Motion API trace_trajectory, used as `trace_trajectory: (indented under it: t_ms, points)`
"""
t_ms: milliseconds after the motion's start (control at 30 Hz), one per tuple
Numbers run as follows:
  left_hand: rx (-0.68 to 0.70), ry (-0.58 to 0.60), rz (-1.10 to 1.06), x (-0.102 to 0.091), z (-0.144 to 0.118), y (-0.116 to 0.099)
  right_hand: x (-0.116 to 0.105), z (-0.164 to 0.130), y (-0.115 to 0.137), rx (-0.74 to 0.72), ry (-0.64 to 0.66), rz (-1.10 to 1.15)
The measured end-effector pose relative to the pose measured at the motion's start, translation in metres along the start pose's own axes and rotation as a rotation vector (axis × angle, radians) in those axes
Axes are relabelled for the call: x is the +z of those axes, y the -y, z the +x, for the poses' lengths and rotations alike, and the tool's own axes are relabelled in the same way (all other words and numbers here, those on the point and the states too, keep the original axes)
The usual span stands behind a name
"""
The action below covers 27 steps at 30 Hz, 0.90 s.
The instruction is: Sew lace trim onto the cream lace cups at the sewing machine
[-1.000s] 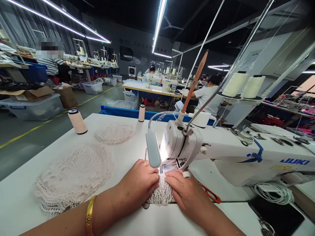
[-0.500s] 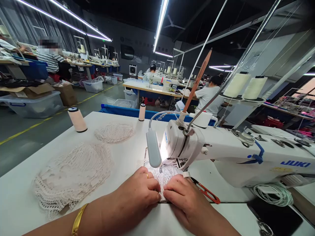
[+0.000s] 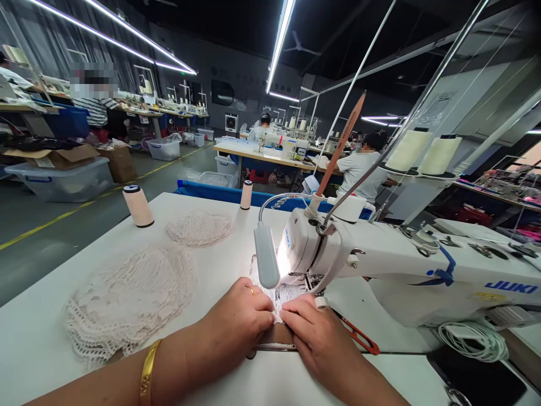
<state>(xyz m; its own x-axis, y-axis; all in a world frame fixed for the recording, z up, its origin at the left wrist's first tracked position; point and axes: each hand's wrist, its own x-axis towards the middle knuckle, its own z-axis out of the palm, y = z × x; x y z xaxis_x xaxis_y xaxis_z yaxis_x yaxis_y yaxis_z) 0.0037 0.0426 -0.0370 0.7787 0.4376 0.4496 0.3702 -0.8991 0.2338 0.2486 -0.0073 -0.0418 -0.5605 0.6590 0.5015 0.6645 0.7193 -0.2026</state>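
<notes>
Bare forearms; gold bangle (image 3: 146, 375) left wrist, ring (image 3: 252, 291) left finger.

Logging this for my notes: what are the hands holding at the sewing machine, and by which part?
Both hands, left and right, pinch the lace piece by its near edge.

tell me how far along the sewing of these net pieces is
Possibly done: a big stack of net pieces and a smaller pile lie on the table, though finished or waiting I cannot tell. In hand: the left hand and right hand press one net piece flat under the sewing machine head. Left: its seam.
</notes>
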Motion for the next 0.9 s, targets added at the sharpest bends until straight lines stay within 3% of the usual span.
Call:
trace_trajectory:
  t_ms: [333,533,700,900]
  points:
    - [-0.081,0.017,0.164,-0.007,0.015,0.003,0.006,0.003,-0.003,0.142,0.036,-0.092]
    - [-0.154,0.075,0.157,-0.012,0.021,0.004,0.014,-0.001,-0.008,0.199,0.076,-0.165]
    - [-0.215,0.129,0.165,-0.01,0.017,0.005,0.017,-0.002,-0.008,0.215,0.063,-0.189]
    - [-0.271,0.099,0.194,-0.009,0.011,0.007,0.014,-0.001,-0.008,0.171,0.022,-0.163]
